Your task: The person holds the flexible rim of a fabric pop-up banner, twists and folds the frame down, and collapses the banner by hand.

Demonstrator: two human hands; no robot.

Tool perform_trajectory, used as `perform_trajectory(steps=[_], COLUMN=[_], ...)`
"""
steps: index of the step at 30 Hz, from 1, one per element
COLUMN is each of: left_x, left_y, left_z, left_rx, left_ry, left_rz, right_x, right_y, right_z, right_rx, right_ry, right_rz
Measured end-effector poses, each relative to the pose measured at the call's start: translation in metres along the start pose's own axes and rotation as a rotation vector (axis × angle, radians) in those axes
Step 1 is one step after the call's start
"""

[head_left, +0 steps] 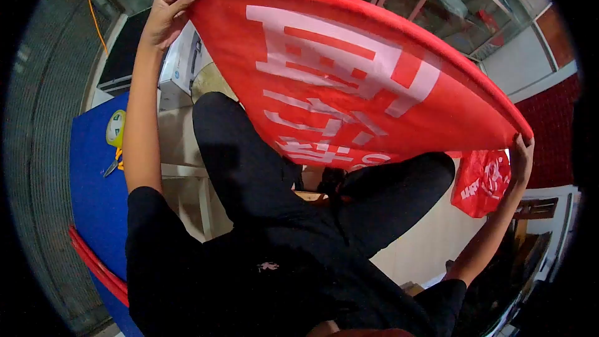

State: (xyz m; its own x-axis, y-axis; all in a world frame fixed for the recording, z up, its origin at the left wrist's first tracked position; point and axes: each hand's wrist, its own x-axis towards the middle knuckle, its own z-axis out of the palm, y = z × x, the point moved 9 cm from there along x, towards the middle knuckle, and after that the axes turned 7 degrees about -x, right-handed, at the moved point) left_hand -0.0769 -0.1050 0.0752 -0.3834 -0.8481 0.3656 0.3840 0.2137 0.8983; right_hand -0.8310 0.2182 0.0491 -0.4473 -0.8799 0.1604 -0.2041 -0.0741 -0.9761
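We've got a wide red fabric banner with large pale block characters [343, 81] stretched between both hands, up in front of us and above the lap, with its lower part dropping between our black-trousered knees [231, 156]. Left hand [166, 20] is at the upper left end of the banner's thick rounded red edge: fingers curled round it, thumb lying over the front, so it's gripped. Right hand [523, 156] is at the opposite end, lower down, fingers pinching the corner; part of that hand is hard to see. Edge bows in an arc from hand to hand, cloth sloping down toward us. On our left, a blue worktop [93, 175] carries yellow-handled scissors [117, 160], a rounded yellow-green item with a pale face [115, 128] touching or nearly touching them, and a bundle of long red strips [100, 266] nearer us. White printed box [180, 62] sits just past our left forearm. Red plastic bag with white print [480, 188] shows just inside our right forearm; can't tell what supports it. Glass-fronted cabinet [430, 6] stands behind the banner.
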Motion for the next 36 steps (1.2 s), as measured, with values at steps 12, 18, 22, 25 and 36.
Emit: perform_trajectory(steps=[12,18,22,25,36], left_x=[-0.02,-0.023,-0.023,-0.024,-0.035], left_y=[-0.042,-0.043,-0.039,-0.051,-0.078], left_z=[0.014,0.01,0.015,0.018,0.008], left_rx=[0.054,0.015,-0.038,-0.014,-0.082], left_ry=[-0.014,0.03,0.007,-0.003,0.135], left_rz=[-0.124,-0.147,-0.085,-0.115,-0.094], right_x=[0.008,0.01,0.005,0.005,-0.037], right_y=[0.013,0.02,0.025,0.053,0.057], right_z=[0.032,0.018,0.011,-0.005,0.027], right_rx=[0.037,0.102,0.119,0.076,0.269], right_ry=[-0.01,-0.03,0.009,-0.037,0.182], right_rz=[0.013,-0.008,-0.038,-0.014,0.138])
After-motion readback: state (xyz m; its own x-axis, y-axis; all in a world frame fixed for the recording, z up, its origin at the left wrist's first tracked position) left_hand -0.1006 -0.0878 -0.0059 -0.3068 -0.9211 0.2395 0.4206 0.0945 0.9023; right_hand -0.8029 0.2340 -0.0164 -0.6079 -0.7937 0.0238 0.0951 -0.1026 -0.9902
